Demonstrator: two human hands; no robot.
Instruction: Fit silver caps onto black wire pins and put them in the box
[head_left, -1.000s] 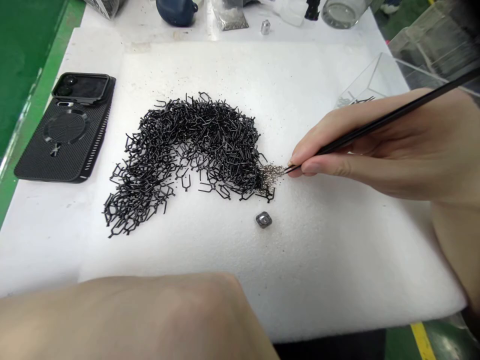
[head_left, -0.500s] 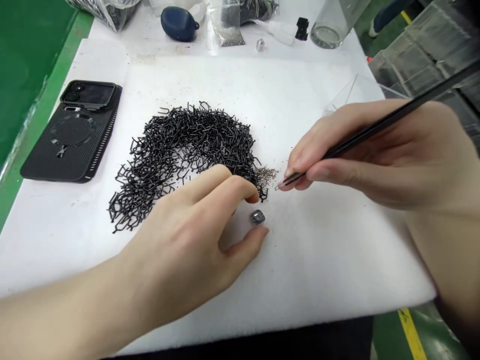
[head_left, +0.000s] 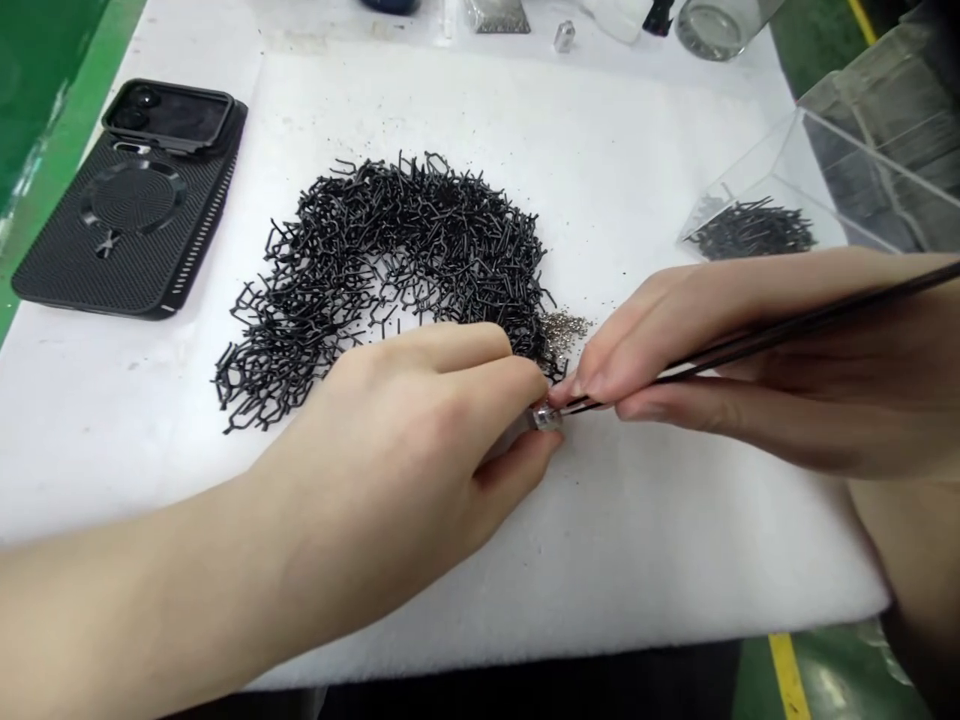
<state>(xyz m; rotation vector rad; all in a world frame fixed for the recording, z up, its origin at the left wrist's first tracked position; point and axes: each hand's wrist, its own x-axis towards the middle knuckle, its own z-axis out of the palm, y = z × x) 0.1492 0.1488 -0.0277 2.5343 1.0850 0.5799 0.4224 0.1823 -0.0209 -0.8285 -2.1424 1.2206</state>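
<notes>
My left hand (head_left: 420,440) pinches a small shiny metal piece (head_left: 547,416) between thumb and forefinger, just above the white pad. From the right, my right hand (head_left: 750,370) holds thin black tweezers (head_left: 780,345), their tips at the metal piece. Whether the tips grip anything is too small to tell. Behind my left hand lies a curved heap of small black forked pieces (head_left: 420,230). A little pile of tiny brownish metal bits (head_left: 564,332) sits at the heap's right end.
A black phone (head_left: 135,200) lies at the left. At the right, a clear box (head_left: 795,150) holds more black pieces (head_left: 754,228). Along the back are a glass (head_left: 709,30), a bag of tiny bits (head_left: 499,15) and another small metal piece (head_left: 564,37).
My left thumb and forefinger have closed on the metal piece, which lay between them on the pad. The tweezers have come down to it. The view has shifted, showing more of the clear box.
</notes>
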